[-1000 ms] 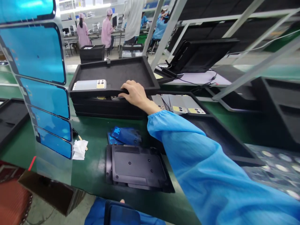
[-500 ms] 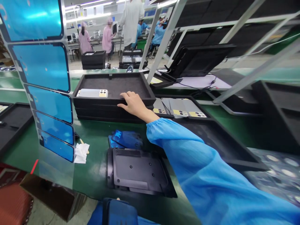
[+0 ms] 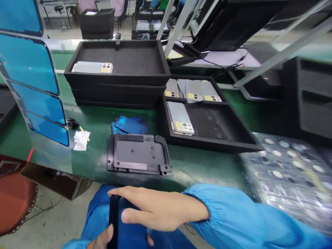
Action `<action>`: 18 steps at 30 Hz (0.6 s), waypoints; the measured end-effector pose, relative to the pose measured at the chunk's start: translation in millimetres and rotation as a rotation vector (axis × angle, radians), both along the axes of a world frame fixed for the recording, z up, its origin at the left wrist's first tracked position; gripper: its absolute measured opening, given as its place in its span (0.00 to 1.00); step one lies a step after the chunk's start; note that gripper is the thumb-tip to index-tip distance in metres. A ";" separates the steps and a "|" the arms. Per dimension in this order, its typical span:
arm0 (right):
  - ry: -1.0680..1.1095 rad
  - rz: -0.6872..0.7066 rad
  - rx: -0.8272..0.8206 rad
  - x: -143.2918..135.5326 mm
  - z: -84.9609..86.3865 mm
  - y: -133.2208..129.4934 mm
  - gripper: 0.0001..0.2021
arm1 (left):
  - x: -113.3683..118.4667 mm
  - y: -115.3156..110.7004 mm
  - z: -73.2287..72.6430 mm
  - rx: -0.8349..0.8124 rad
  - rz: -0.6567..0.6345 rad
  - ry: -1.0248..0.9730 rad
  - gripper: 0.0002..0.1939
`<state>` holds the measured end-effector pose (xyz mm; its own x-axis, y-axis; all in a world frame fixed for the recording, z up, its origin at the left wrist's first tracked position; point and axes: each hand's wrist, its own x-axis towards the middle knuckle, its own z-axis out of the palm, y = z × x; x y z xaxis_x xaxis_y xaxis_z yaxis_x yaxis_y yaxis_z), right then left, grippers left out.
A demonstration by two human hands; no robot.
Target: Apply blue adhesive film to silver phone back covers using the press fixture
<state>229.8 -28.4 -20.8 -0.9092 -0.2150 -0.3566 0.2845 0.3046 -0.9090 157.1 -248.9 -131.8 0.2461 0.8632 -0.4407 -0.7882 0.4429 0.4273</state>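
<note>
While the left hand [image 3: 103, 238] clasps a dark stack [image 3: 132, 235] beneath the right hand [image 3: 163, 209] with outstretched fingers, black trays [image 3: 135, 57] crowd the green bench [image 3: 207, 169] over grey floor [image 3: 53, 211].

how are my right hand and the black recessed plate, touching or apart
Apart: the head view shows a strip of green tabletop between the right hand and the near edge of the black recessed plate.

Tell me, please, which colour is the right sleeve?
The right sleeve is light blue; it shows best in the head view.
</note>
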 end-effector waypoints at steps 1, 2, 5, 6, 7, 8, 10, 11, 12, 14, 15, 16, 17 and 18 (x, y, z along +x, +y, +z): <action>-0.010 -0.020 -0.018 0.2 -0.3 -0.2 0.28 | 1.0 1.7 -1.2 0.013 -0.032 -0.018 0.43; -0.017 -0.034 -0.031 0.4 -0.1 -0.4 0.27 | 1.2 3.7 -1.9 0.026 -0.061 -0.032 0.46; -0.005 -0.048 -0.063 2.4 1.0 -1.2 0.25 | -2.3 8.3 0.9 0.052 -0.111 -0.035 0.46; 0.019 -0.043 -0.062 4.3 0.8 -0.7 0.26 | -4.5 8.9 4.3 0.058 -0.121 -0.027 0.45; 0.055 -0.041 -0.044 7.1 0.1 0.4 0.28 | -6.9 9.3 9.2 0.058 -0.126 -0.008 0.44; 0.105 -0.056 -0.009 11.2 -1.0 1.9 0.31 | -9.5 9.9 15.3 0.056 -0.128 0.026 0.43; 0.240 -0.165 0.107 22.9 -3.9 4.2 0.36 | -14.4 12.8 30.5 0.034 -0.078 0.141 0.38; 0.324 -0.266 0.181 30.2 -5.8 3.8 0.37 | -16.3 16.1 38.7 0.019 0.000 0.217 0.35; 0.413 -0.380 0.255 38.0 -8.1 1.9 0.36 | -17.8 21.0 46.7 0.007 0.119 0.293 0.33; 0.592 -0.575 0.427 51.9 -15.3 -7.1 0.34 | -20.2 36.2 60.9 0.001 0.439 0.409 0.36; 0.687 -0.614 0.525 56.4 -20.6 -13.4 0.34 | -21.6 46.4 66.9 0.008 0.591 0.439 0.40; 0.766 -0.604 0.619 58.3 -27.1 -20.3 0.35 | -23.5 58.0 72.5 0.020 0.698 0.446 0.42; 0.876 -0.573 0.711 57.0 -34.1 -26.7 0.34 | -25.8 70.6 77.7 0.028 0.756 0.431 0.42; 0.971 -0.558 0.799 52.6 -41.2 -32.0 0.32 | -28.6 83.9 82.9 0.029 0.771 0.399 0.40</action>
